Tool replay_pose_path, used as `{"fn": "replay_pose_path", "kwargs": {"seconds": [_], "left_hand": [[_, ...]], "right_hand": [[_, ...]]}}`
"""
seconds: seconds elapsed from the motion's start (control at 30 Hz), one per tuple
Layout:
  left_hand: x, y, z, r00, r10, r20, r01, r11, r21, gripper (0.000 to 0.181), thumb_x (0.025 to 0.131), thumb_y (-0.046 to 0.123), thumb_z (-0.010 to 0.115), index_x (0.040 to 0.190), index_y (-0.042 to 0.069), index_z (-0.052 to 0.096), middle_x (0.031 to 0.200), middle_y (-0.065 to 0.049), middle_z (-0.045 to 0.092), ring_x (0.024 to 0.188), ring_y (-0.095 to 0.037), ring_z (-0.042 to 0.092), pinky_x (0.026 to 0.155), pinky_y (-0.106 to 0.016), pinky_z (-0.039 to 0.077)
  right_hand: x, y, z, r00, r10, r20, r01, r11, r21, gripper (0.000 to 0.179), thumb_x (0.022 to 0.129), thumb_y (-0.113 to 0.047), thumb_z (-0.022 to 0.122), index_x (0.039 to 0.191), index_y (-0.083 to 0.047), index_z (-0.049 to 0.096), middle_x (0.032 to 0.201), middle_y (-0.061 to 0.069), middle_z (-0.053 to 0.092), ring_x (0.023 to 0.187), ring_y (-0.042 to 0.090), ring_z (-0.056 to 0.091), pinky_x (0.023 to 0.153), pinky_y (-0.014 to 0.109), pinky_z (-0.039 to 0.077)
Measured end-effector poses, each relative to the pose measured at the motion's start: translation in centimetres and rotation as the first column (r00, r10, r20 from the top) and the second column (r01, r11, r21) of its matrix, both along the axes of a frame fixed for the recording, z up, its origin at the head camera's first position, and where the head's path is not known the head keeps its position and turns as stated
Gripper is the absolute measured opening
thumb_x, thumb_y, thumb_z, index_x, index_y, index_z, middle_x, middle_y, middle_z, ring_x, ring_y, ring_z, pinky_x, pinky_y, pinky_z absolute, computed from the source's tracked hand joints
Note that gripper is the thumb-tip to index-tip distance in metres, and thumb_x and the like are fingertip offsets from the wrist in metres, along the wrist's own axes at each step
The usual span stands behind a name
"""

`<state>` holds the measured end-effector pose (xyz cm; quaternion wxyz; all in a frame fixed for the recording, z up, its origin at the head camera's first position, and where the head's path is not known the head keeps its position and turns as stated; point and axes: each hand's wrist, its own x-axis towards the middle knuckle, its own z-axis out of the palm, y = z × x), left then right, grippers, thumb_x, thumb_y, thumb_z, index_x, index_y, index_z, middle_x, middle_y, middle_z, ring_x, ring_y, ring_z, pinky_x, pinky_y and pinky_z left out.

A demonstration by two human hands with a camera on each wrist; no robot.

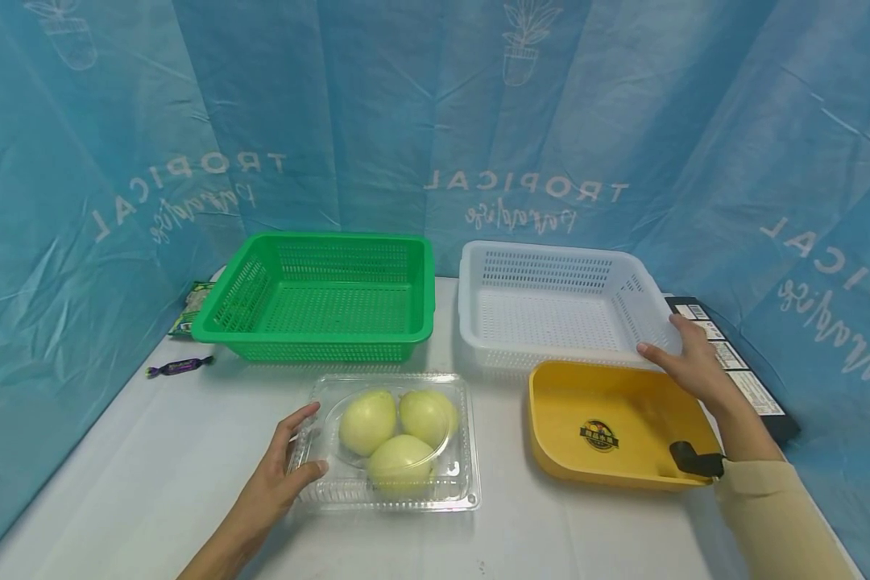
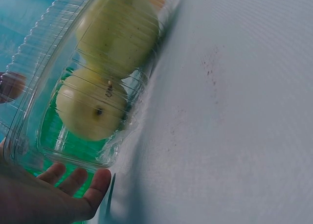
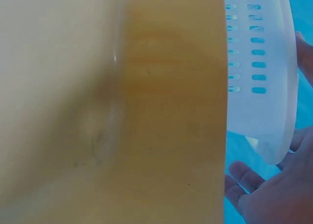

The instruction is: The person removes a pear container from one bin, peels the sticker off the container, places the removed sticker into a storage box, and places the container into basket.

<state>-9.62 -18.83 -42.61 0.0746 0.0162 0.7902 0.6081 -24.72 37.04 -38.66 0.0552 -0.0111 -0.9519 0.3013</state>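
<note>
My left hand [image 1: 279, 463] grips the left side of a clear plastic clamshell box [image 1: 449, 495], thumb at the front and fingers farther back. Inside lie three pale green round fruits [image 1: 400, 463]; two of them [image 2: 93, 104] show through the clear wall in the left wrist view. On the other side, my right hand [image 1: 692, 362] holds the front right corner of a white slotted basket [image 1: 551, 354], thumb on the rim. Some of its fingers [image 3: 247, 177] stand off the basket in the right wrist view. The right forearm passes beside a yellow bin [image 1: 609, 403].
Behind the box stands a green slotted basket [image 1: 319, 350]. A purple-wrapped candy [image 1: 180, 367] and a green packet [image 1: 188, 310] lie left of it. Right of the white basket is a black flat box with labels [image 1: 747, 374]. Blue curtains [image 1: 377, 121] close off the back and sides.
</note>
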Motion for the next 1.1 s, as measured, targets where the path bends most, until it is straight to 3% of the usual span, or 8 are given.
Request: {"fn": "replay_pose_path", "kwargs": {"seconds": [0.1,0.47,1.1], "left_hand": [[0.0,0.0,0.0,1.000,-0.001,0.008,0.001,1.000,0.004,0.072,0.089,0.015,0.059,0.148,0.028,0.018,0.159,-0.010,-0.002,0.143,-0.049,-0.004,0.106,-0.073,0.005],[0.0,0.1,0.0,1.000,0.005,-0.001,-0.005,1.000,0.017,0.072,0.089,0.015,0.058,0.148,0.026,0.018,0.159,-0.011,-0.002,0.143,-0.048,-0.006,0.107,-0.072,0.002],[0.3,0.8,0.3,0.998,0.034,-0.049,-0.030,0.997,0.076,0.066,0.092,0.014,0.056,0.148,0.025,0.022,0.159,-0.010,0.000,0.145,-0.042,-0.011,0.109,-0.069,-0.001]], "right_hand": [[0.0,0.1,-0.3,1.000,0.009,-0.006,-0.009,1.000,-0.008,0.088,0.086,-0.051,0.060,0.149,-0.006,0.018,0.139,0.032,0.030,0.109,0.049,0.047,0.085,0.067,0.043],[0.2,0.1,-0.6,1.000,-0.005,0.029,0.007,0.997,-0.071,0.095,0.086,-0.052,0.059,0.152,-0.010,0.005,0.151,0.032,0.005,0.115,0.051,0.036,0.090,0.071,0.037],[0.1,0.5,-1.1,0.998,-0.010,0.059,0.016,0.996,-0.092,0.099,0.086,-0.053,0.058,0.153,-0.012,-0.003,0.155,0.028,-0.006,0.118,0.053,0.031,0.092,0.073,0.032]]}}
